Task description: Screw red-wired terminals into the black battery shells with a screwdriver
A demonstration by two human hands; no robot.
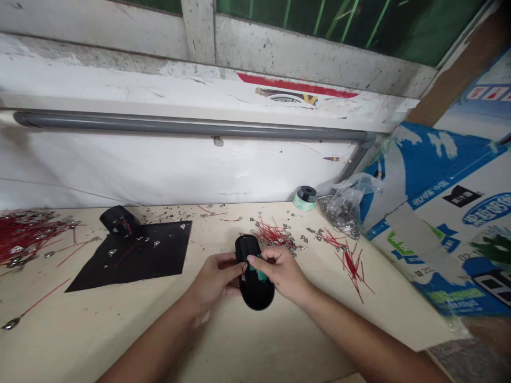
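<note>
A black, rounded plastic housing (pixel 257 295) is held over the near middle of the table. My left hand (pixel 219 274) grips its left side, with the thumb on top near a short thin wire. My right hand (pixel 281 268) is closed at its right edge, thumb and fingers pressing a small green piece (pixel 261 275) against the housing. Whether that piece is fixed to the housing I cannot tell. Just behind lies a pile of red wires with metal ends (pixel 273 232).
A black sheet (pixel 159 252) and a black cylindrical part (pixel 117 221) lie left, beside a heap of red wires (pixel 32 229). Tape rolls (pixel 305 198) and a plastic bag of metal pieces (pixel 343 210) stand back right. A blue-white carton wall (pixel 447 213) borders the right edge.
</note>
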